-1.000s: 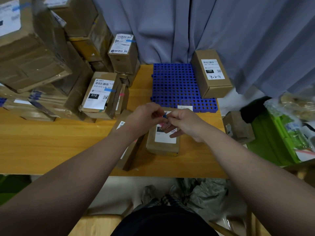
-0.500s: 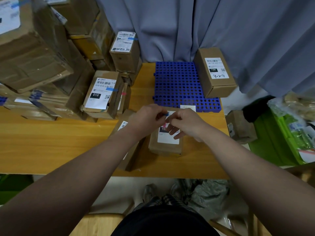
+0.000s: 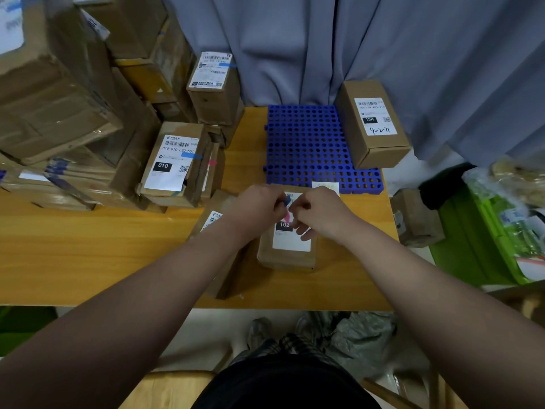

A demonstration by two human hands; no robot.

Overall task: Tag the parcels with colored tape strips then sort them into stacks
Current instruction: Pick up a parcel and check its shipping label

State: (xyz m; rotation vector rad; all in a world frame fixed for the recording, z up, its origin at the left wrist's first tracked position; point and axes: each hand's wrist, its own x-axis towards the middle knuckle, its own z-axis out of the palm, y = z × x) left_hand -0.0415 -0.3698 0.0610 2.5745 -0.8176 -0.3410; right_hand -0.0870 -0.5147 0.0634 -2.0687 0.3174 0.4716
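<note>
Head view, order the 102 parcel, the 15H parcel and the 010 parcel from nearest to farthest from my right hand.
1. 102 parcel, directly under the right hand, which pinches a tape strip.
2. 15H parcel, back right, by the curtain.
3. 010 parcel, far left, beyond the left hand.

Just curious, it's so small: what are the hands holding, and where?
Left hand and right hand pinch small tape between fingertips: a blue piece above, a pink strip below. Which ends cannot be told.
</note>
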